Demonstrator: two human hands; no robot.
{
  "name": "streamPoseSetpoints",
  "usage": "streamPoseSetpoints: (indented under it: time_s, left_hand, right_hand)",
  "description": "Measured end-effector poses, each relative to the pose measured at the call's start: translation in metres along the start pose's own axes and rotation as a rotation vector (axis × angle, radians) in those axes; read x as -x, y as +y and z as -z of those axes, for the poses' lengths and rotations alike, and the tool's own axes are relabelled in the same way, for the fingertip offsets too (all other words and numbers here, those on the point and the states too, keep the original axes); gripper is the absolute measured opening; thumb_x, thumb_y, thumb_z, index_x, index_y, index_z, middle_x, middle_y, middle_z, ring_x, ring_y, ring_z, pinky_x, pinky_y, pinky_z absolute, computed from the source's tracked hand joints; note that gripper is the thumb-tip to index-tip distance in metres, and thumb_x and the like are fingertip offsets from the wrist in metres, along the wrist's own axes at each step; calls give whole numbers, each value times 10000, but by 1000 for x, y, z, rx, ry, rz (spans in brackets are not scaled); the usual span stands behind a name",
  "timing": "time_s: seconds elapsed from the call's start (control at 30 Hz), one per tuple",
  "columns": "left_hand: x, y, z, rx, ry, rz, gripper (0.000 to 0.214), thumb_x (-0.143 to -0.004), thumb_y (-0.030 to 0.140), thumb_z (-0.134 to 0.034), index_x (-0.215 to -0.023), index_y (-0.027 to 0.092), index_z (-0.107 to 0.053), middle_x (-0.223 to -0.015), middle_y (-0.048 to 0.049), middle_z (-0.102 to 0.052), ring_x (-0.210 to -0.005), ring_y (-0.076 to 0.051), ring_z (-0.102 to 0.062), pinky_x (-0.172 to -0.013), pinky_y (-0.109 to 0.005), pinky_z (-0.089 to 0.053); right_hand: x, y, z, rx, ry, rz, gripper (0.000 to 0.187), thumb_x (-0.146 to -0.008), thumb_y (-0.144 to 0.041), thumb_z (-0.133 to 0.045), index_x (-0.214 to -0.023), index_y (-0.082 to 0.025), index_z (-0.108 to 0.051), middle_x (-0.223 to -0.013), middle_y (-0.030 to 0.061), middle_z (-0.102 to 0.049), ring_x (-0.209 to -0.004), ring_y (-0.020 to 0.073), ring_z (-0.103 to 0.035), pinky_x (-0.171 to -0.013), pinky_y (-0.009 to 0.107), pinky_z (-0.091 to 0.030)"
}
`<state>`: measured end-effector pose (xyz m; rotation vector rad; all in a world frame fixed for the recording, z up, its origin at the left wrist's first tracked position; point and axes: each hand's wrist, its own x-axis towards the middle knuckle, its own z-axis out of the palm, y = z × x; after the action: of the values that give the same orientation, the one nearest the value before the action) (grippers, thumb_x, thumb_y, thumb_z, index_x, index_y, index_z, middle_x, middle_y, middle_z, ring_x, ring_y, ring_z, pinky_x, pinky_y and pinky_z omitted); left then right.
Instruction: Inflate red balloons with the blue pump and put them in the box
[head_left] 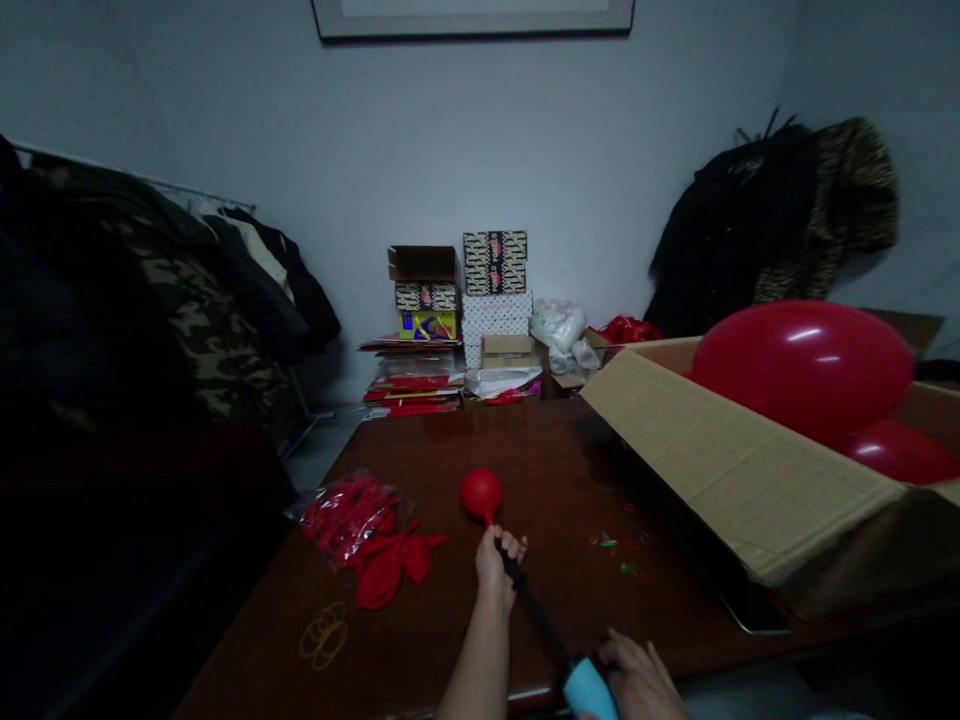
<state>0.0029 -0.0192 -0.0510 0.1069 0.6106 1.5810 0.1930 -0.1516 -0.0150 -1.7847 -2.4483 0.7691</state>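
Observation:
My left hand [497, 565] is closed around the black nozzle [541, 618] of a balloon pump, pinching the neck of a small, partly inflated red balloon [481, 493] there. The pump's light blue body [589, 690] is cut off by the bottom edge. My right hand [641, 678] is at that blue body, its fingers along the right side; part of the grip is out of frame. To the left, a clear bag of red balloons [351, 515] lies with loose red balloons [382, 570] spilling beside it. Several yellowish rubber bands [324, 636] lie nearer the front.
An open cardboard box [750, 470] holding large inflated red balloons [802, 365] stands right on the dark wooden table [442, 440]. Small coloured bits [606, 542] lie before it. Stacked boxes [496, 263] line the wall; coats hang on a rack [172, 290] at left.

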Motion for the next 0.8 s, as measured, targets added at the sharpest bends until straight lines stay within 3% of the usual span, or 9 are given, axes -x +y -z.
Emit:
streamPoseSetpoints:
  time_s: [0.1, 0.23, 0.5, 0.8]
  left_hand:
    - [0, 0, 0, -1, -10, 4, 208, -738, 256, -546, -604, 190, -402, -457, 83, -343, -382, -58, -317, -679, -320, -453]
    - [0, -1, 2, -1, -32, -1, 211, -739, 269, -552, -613, 193, -401, -458, 82, -351, -389, -62, -321, -701, -329, -454]
    - [-2, -1, 2, -39, 2, -10, 223, -721, 297, -574, -622, 194, -403, -467, 76, -379, -403, -72, -351, -704, -351, -459]
    - [2, -5, 0, -45, 11, -50, 239, -718, 301, -578, -613, 191, -394, -467, 88, -359, -373, -53, -319, -736, -379, -462]
  right_hand:
    - [-6, -21, 12, 23, 61, -3, 544, -748, -535, -431, -1055, -123, -612, -1242, 152, -496, -1256, 336, -298, -1047, 514, -107]
    - [-24, -44, 18, 11, 192, -23, 513, -774, -476, -408, -1082, -108, -589, -1230, 149, -498, -1247, 293, -317, -1060, 457, -89]
    - [-64, -62, 29, 30, 256, -30, 466, -767, -458, -421, -1026, -125, -618, -1167, 122, -538, -1235, 287, -326, -1053, 441, -102]
    - [-38, -55, 19, 78, 315, -9, 437, -780, -455, -444, -1003, -132, -635, -1140, 135, -555, -1223, 285, -354, -1061, 455, -101]
